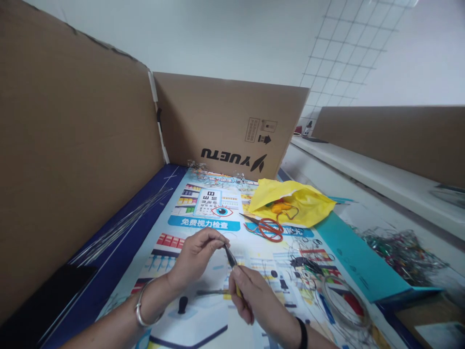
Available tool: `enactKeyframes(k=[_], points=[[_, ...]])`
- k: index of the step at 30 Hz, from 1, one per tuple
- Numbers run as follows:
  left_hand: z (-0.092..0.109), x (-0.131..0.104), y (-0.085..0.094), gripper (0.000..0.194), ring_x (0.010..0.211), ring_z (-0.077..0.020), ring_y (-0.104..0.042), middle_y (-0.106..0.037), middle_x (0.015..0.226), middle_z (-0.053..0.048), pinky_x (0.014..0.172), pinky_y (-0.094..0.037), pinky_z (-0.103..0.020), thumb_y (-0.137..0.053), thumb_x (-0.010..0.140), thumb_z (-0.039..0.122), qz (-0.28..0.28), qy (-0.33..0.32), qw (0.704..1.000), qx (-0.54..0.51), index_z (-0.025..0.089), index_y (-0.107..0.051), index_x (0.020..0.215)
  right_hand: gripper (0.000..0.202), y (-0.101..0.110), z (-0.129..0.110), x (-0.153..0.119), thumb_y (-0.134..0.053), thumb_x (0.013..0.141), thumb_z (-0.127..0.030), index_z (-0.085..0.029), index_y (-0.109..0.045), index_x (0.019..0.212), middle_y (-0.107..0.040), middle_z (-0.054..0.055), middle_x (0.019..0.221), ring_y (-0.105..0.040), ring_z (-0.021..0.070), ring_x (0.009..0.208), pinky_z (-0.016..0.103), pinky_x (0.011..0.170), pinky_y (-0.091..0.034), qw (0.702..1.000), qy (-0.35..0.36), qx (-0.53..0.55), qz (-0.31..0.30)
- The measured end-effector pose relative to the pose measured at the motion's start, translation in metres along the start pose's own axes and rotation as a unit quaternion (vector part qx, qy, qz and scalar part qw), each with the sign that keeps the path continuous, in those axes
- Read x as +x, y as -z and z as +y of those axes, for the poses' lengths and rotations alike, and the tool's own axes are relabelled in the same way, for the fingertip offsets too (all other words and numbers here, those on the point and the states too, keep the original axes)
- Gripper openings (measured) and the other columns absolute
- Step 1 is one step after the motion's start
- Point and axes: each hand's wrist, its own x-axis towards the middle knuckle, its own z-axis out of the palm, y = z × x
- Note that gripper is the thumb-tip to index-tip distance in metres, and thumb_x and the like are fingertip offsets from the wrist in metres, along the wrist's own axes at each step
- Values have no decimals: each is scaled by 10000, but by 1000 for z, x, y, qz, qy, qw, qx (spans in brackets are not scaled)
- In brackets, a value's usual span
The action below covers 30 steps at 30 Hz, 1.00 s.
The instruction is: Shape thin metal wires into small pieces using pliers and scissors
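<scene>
My right hand (pixel 256 293) is wrapped round a pair of long-nose pliers (pixel 230 257) whose jaws point up and to the left. At their tip, my left hand (pixel 194 254) is closed in a pinch. What sits between these fingers is too small to make out, though a thin wire seems to run near them. A dark slender tool (pixel 209 292) lies on the printed sheet (pixel 203 320) beneath my hands. Beyond them rest orange-handled scissors (pixel 269 230), their blades pointing left.
A yellow bag (pixel 314 206) holding orange thread lies behind the scissors. Loose wire and a wire coil (pixel 345 303) are at the right, near a turquoise board (pixel 363 261) and a wire pile (pixel 403 249). Straight wires (pixel 123 228) lie left. Cardboard panels (pixel 225 116) wall the back and left.
</scene>
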Motion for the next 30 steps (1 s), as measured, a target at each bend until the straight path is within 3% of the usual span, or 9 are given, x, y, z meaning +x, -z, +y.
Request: enactKeyframes(k=[6, 13, 23, 30], points=[[-7, -7, -8, 107, 802, -161, -603, -669, 802, -28, 761, -447, -278, -523, 805, 203, 30, -10, 999, -5, 195, -624, 773, 482, -13, 8, -2, -319, 831, -623, -177, -434, 689, -392, -78, 460, -312, 30, 322, 150, 318, -207, 999, 10, 31, 30], [-2, -12, -19, 82, 683, -123, -567, -641, 755, -5, 667, -447, -254, -512, 812, 219, 60, 58, 991, -104, 185, -554, 750, 480, -22, 16, -1, -325, 827, -627, -183, -407, 664, -358, -76, 472, -290, 34, 357, 165, 343, -211, 998, 41, 26, 48], [3, -10, -17, 95, 610, -111, -560, -595, 672, 19, 598, -445, -252, -531, 795, 215, 34, 73, 982, -168, 177, -493, 717, 408, -16, 27, -1, -294, 887, -531, -191, -392, 684, -363, -53, 548, -326, 63, 470, 203, 442, -238, 989, 76, -101, 70], [7, -7, -13, 102, 614, -114, -559, -599, 643, 7, 611, -431, -248, -539, 792, 229, 2, 81, 983, -167, 172, -502, 715, 371, -12, 21, -3, -301, 901, -482, -189, -400, 696, -367, -47, 575, -347, 83, 539, 211, 505, -271, 974, 115, -180, 77]])
